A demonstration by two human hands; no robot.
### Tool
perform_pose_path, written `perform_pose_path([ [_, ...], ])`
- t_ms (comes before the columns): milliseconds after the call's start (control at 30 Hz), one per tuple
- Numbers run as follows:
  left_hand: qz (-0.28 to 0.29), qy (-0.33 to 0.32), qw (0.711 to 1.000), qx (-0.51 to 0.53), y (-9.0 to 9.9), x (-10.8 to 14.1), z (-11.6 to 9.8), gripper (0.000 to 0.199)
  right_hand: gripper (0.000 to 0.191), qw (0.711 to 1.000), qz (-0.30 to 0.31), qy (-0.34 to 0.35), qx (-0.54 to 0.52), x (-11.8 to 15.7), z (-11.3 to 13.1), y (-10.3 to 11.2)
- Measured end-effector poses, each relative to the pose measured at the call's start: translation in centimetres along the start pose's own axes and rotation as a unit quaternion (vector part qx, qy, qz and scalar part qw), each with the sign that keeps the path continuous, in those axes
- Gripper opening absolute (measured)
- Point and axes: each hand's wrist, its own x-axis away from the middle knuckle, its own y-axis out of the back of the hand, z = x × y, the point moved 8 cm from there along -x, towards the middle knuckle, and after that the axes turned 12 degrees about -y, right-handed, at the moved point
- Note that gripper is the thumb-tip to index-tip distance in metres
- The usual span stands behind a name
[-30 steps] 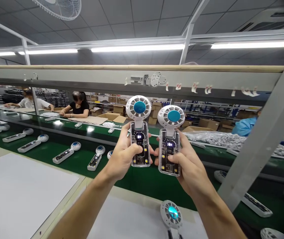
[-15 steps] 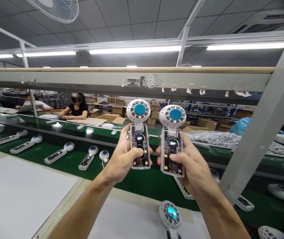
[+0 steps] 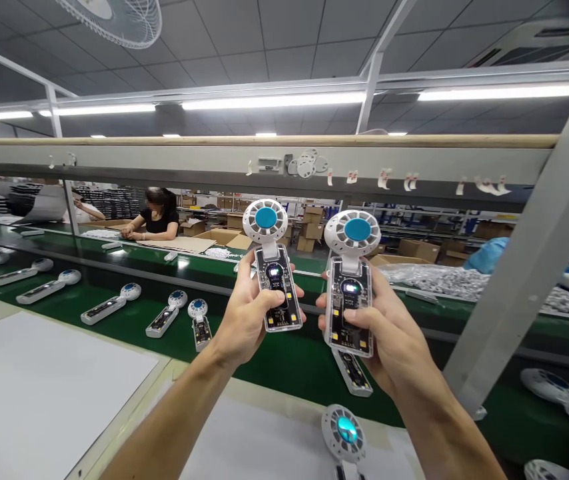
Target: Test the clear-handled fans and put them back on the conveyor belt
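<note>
My left hand is closed around a handheld fan with a white round head, a blue centre and a clear body showing a dark circuit board. Its thumb presses on the front of the board, and a small display glows above. My right hand grips a second fan of the same kind, thumb also on its board, display lit. Both fans are held up side by side, heads upward, the left one tilted slightly. Below them on the white work surface lies another fan, its centre shining turquoise.
Several similar fans lie along the green conveyor belt beyond the work surface. A slanted metal post stands at right. Across the belt a person sits near cardboard boxes. A beam spans above the hands.
The left fan has moved a little left and tilted; the right fan has shifted slightly right. Fans on the belt have slid leftward. Both hands keep their grip.
</note>
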Motion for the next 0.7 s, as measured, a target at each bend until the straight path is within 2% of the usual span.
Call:
perform_pose_path([
  [200,0.006,0.003,1.000,0.007,0.1,-0.1,0.4,0.064,0.085,1.000,0.006,0.001,-0.007,-0.2,-0.2,-0.1],
  [300,0.018,0.001,1.000,0.007,0.0,0.0,0.4,0.061,0.084,1.000,-0.018,0.012,-0.015,-0.2,-0.1,0.5],
  [367,0.017,-0.008,1.000,-0.014,0.1,0.1,0.5,0.060,0.069,0.999,-0.026,-0.005,-0.033,-0.4,-0.4,0.9],
  [467,-0.019,-0.050,0.993,-0.109,1.0,0.1,0.6,0.051,0.039,0.998,-0.001,-0.055,-0.038,-0.7,-1.1,0.6],
  [500,-0.044,-0.072,0.985,-0.151,1.5,0.1,0.4,0.047,0.034,0.999,-0.026,-0.037,-0.010,-0.6,-0.6,0.9],
  [600,-0.127,-0.132,0.958,-0.220,3.3,-0.1,-0.9,0.038,0.025,0.984,-0.144,0.098,0.041,0.8,2.4,2.9],
  [700,-0.183,-0.143,0.963,-0.137,4.4,0.2,-3.0,0.023,0.024,0.978,-0.152,0.142,-0.015,3.0,3.8,4.9],
])
